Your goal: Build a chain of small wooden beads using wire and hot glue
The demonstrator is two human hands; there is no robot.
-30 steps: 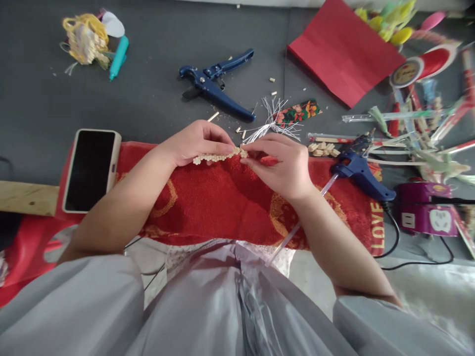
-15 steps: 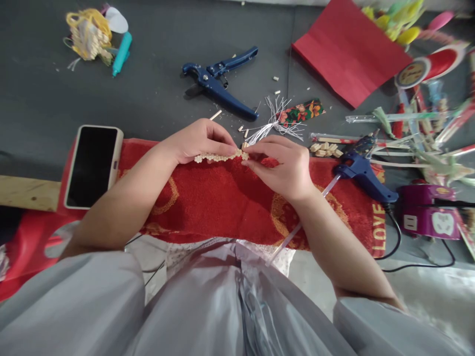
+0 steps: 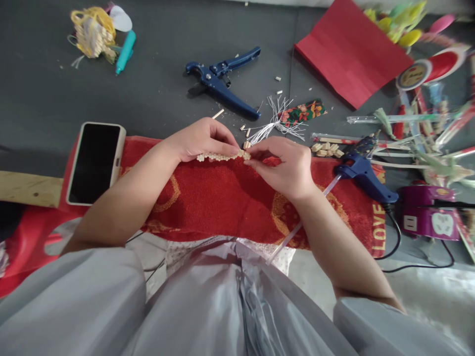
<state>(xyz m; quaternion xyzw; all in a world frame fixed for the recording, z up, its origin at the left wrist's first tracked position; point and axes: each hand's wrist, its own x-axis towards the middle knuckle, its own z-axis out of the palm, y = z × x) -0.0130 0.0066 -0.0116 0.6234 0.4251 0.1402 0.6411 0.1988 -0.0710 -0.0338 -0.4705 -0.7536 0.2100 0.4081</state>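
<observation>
A narrow cream strip of small knobbly, bead-like pieces (image 3: pixel 218 157) is held over the red towel (image 3: pixel 215 198). My left hand (image 3: pixel 208 140) is closed on it from above, thumb and fingers hiding part of its upper edge. At the strip's right end, my right hand (image 3: pixel 285 160) pinches with thumb and forefinger, the fingertips close to those of the left. Just above this pinch lies a small group of short cream tube pieces (image 3: pixel 247 145). Another pile of such pieces (image 3: pixel 327 150) rests at the towel's upper edge, right of my right hand.
Beyond the hands lie a blue cutter (image 3: pixel 226 86), white strings (image 3: pixel 276 121) and a floral strip (image 3: pixel 306 112). A blue glue gun (image 3: pixel 365 173) with a cord is at right, by a purple box (image 3: pixel 426 212). A phone (image 3: pixel 95 163) lies left, red paper (image 3: pixel 352 54) at the back.
The view has shifted slightly, so the table items sit a little further right. Both hands stay on the strip in nearly the same pose.
</observation>
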